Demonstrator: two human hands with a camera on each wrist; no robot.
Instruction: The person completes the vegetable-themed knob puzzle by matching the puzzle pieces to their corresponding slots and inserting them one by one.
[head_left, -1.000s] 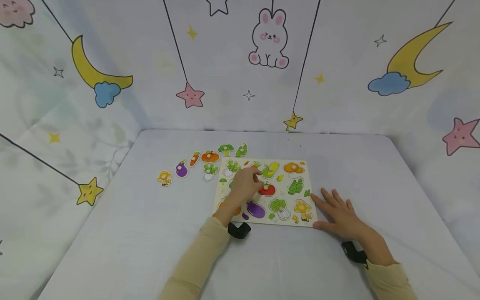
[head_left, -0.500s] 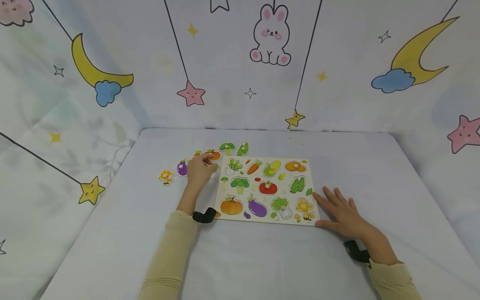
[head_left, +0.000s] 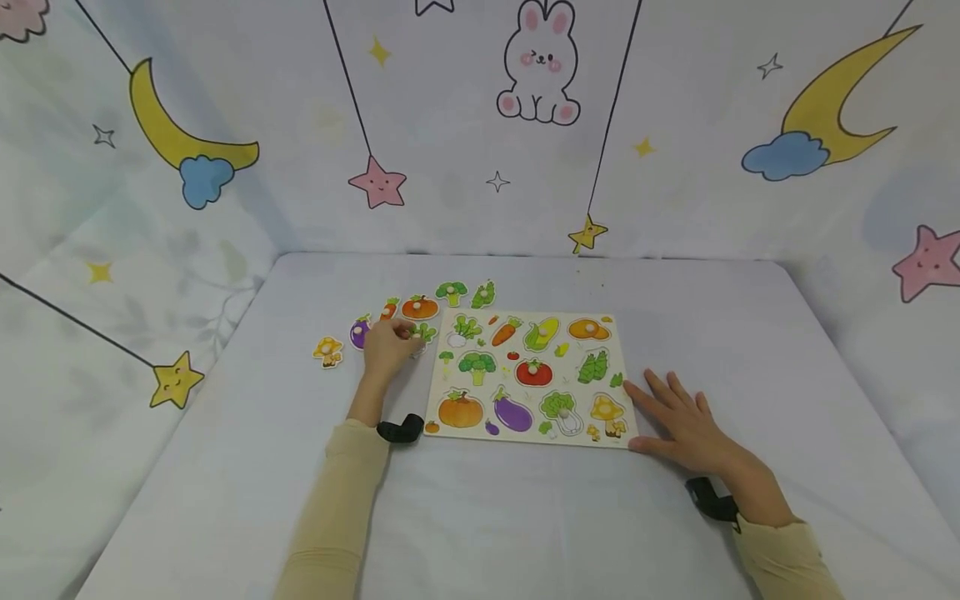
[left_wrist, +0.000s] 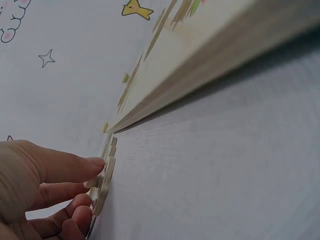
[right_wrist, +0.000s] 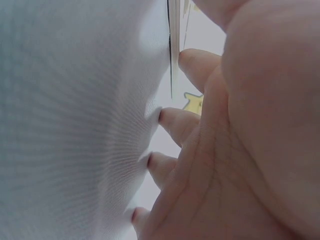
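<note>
My left hand (head_left: pixel 386 350) is at the loose white radish puzzle piece (head_left: pixel 426 332), left of the board. In the left wrist view its thumb (left_wrist: pixel 75 167) and fingers pinch the small knob of that flat wooden piece (left_wrist: pixel 104 186); the hand covers part of the picture. The vegetable puzzle board (head_left: pixel 566 379) lies flat on the table. Beside its right edge rests my right hand (head_left: pixel 686 429), fingers spread, thumb and index finger at the board's edge. In the right wrist view the other fingertips (right_wrist: pixel 167 117) press on the cloth.
Loose knobbed pieces lie left of and behind the board: mushroom (head_left: pixel 327 352), eggplant (head_left: pixel 360 332), carrot (head_left: pixel 389 308), pumpkin (head_left: pixel 420 307), broccoli (head_left: pixel 452 292) and a green vegetable (head_left: pixel 483 293). Knobs show on the board's corn (head_left: pixel 542 335), tomato (head_left: pixel 534 373) and cabbage (head_left: pixel 562 412).
My left hand has left its place above the board and moved left to the loose radish piece, which it now pinches. The right hand stays at the board's right edge.
</note>
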